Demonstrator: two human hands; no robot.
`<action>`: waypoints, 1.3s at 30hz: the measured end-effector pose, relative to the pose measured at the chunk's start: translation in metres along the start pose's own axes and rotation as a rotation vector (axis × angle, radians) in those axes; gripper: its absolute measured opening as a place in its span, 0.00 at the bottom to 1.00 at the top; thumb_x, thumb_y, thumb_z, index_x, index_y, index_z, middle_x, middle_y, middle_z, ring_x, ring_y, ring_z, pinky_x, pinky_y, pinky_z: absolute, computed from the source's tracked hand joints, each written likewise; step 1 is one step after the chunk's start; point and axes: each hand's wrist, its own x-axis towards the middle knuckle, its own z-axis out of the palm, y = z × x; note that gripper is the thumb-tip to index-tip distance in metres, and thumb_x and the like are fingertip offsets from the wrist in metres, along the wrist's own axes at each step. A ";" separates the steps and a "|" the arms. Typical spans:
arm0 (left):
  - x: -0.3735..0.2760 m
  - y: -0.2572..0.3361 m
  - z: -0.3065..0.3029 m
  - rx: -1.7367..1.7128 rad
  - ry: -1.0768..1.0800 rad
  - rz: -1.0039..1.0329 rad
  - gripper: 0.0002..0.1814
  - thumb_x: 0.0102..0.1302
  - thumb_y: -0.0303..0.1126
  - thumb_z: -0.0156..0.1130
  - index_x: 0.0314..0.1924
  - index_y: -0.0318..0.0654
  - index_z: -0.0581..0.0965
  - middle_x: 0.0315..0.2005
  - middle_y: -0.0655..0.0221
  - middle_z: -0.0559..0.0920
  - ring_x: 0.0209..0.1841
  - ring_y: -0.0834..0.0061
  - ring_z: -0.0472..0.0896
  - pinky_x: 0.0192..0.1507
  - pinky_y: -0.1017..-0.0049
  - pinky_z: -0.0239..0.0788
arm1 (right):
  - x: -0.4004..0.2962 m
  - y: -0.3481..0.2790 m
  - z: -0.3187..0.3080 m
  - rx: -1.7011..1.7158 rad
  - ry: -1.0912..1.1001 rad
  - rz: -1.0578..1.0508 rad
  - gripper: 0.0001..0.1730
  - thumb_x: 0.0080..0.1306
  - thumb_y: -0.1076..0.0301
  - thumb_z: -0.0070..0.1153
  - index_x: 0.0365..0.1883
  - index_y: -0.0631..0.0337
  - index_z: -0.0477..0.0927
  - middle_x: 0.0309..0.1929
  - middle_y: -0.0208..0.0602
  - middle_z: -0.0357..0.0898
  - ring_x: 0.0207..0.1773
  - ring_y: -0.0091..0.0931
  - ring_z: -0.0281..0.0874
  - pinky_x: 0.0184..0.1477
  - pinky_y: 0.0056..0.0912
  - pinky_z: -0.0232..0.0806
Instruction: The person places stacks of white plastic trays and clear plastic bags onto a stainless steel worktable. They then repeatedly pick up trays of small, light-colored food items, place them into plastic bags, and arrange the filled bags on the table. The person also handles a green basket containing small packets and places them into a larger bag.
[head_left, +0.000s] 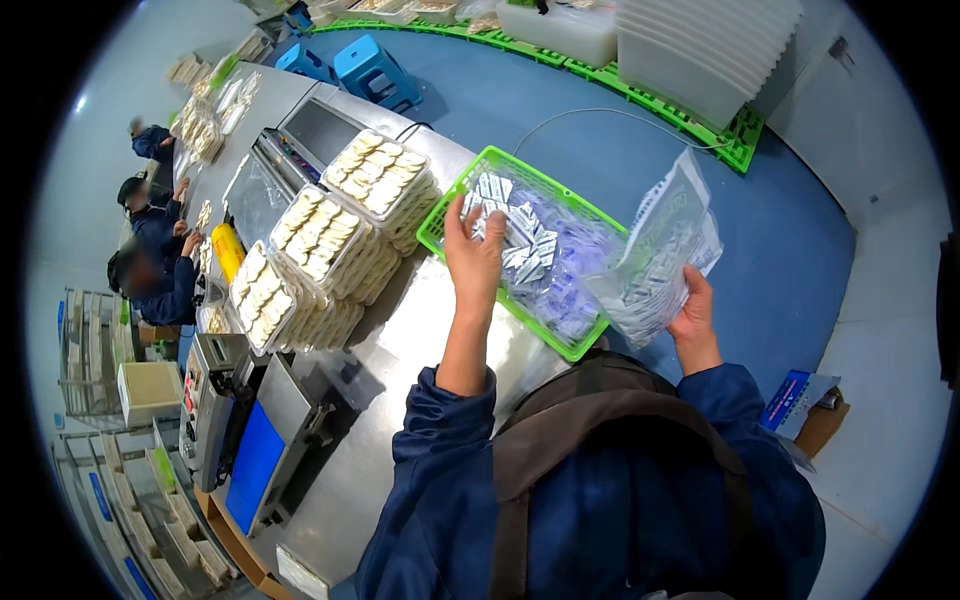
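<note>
A green plastic basket (540, 334) stands at the table's edge, with small white printed sachets (529, 247) at its left and purple-tinted clear packets (574, 277) at its right. My left hand (476, 251) is over the basket's left end, fingers apart at the white sachets; nothing is plainly held in it. My right hand (694, 307) grips a clear printed plastic bag (660, 262) with white sachets inside, raised beside the basket's right end. Stacks of clear trays of pale sliced food (319, 236) stand left of the basket.
A machine with a blue belt (255, 469) and a steel packing machine (262, 176) stand on the steel table (352, 480). Co-workers (157, 277) work along its far side. Blue stools (375, 71), green pallets (731, 150) and stacked white tubs (697, 60) are beyond.
</note>
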 end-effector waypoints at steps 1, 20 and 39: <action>0.001 0.003 0.006 0.055 0.037 0.089 0.19 0.59 0.29 0.60 0.49 0.31 0.69 0.39 0.58 0.77 0.46 0.75 0.75 0.43 0.78 0.67 | 0.000 0.000 0.001 -0.017 0.002 -0.010 0.27 0.52 0.69 0.56 0.51 0.69 0.68 0.47 0.48 0.74 0.49 0.40 0.72 0.54 0.47 0.65; -0.050 0.028 0.016 -0.025 -0.728 -0.145 0.15 0.52 0.25 0.64 0.41 0.29 0.77 0.42 0.62 0.79 0.48 0.71 0.75 0.47 0.74 0.68 | -0.023 -0.015 0.104 -0.750 -0.134 -0.299 0.31 0.44 0.78 0.57 0.51 0.66 0.68 0.45 0.42 0.75 0.46 0.34 0.74 0.50 0.35 0.67; -0.069 0.007 0.031 -0.129 -0.567 -0.010 0.08 0.52 0.27 0.63 0.31 0.30 0.78 0.48 0.64 0.72 0.44 0.74 0.72 0.47 0.76 0.64 | -0.019 0.000 0.087 -0.578 -0.020 -0.355 0.29 0.50 0.79 0.52 0.54 0.66 0.66 0.48 0.43 0.73 0.50 0.35 0.73 0.53 0.39 0.68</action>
